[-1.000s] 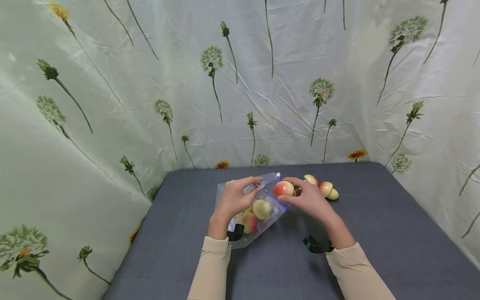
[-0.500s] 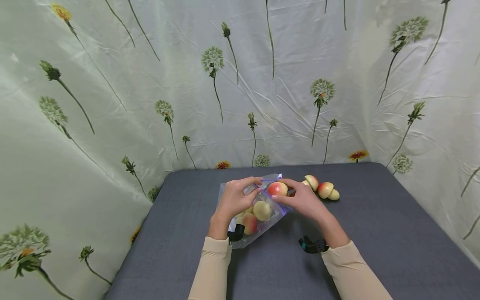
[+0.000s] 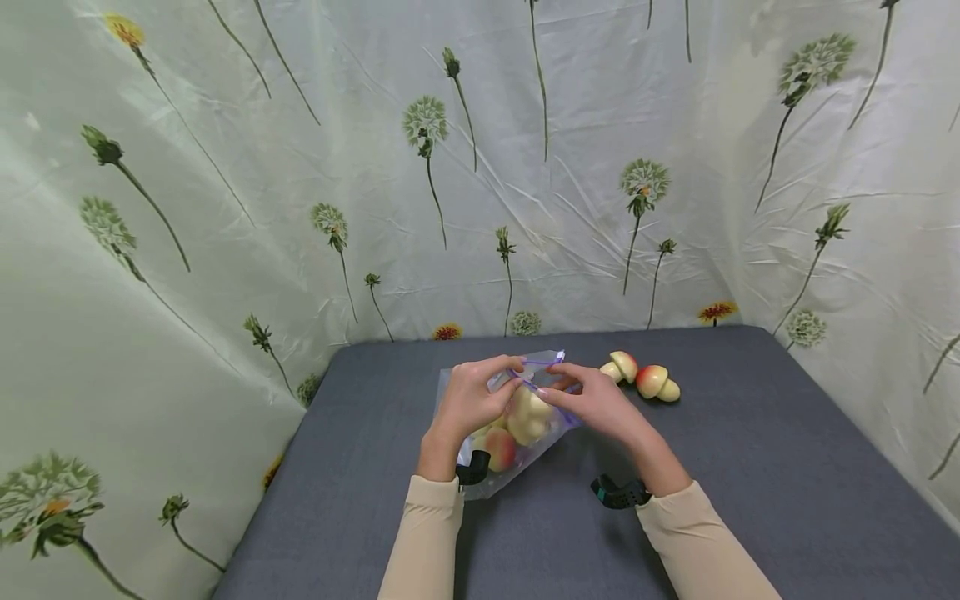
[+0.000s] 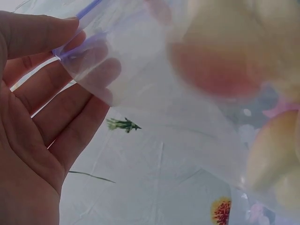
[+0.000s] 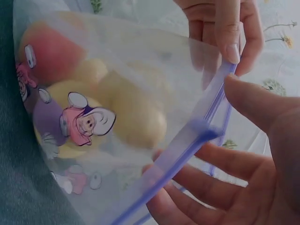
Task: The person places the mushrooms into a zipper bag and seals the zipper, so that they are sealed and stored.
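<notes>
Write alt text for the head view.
A left hand pinches a clear bag of red and cream pieces, with the right hand at its purple-edged opening. Two mushroom-shaped objects lie on the dark table nearby.

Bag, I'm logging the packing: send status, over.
Left hand pinching bag. Right hand relaxed at rim. Mushrooms inside. Two loose mushrooms on table, not in the way.

Translucent purple-zipped plastic bag (image 3: 529, 455): red-and-cream rounded pieces (image 3: 499, 448) inside. Right of bag, on dark grey table (image 3: 765, 467): two red-and-cream mushroom-shaped pieces (image 3: 652, 382), side by side. Behind table: white dandelion-print curtain (image 3: 517, 192).
</notes>
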Demonstrator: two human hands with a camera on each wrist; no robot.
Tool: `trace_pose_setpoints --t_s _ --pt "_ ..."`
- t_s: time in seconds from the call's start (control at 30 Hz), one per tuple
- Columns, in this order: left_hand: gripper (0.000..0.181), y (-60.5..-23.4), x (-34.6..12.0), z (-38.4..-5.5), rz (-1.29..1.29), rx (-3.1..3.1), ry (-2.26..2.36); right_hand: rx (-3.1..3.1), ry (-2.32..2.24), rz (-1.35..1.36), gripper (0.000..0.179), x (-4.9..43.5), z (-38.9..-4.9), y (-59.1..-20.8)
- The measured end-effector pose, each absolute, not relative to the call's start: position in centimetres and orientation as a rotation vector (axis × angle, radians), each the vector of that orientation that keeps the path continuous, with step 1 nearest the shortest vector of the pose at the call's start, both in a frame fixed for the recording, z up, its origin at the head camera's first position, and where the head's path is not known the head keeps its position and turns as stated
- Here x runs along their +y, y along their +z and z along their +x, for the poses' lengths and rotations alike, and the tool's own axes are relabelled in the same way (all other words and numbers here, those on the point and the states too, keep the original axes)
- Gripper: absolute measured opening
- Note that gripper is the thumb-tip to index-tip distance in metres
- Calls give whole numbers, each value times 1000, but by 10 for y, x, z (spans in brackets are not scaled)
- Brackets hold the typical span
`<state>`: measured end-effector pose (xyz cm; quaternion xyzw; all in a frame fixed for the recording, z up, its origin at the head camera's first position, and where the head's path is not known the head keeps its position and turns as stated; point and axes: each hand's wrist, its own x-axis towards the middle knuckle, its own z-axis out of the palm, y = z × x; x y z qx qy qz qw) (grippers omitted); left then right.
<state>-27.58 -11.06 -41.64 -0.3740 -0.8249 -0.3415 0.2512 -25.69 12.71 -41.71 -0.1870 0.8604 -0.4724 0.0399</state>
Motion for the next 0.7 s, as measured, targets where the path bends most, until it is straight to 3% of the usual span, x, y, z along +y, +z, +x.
trace_pose_setpoints --t_s 0.17,0.7 --pt "9 -415 -111 -275 -1019 -2250 -937 2541 -1473 -678 56 126 -257 -416" --pt "7 -416 -115 -276 -985 -2280 -938 2623 -1559 -623 41 145 -253 -411"
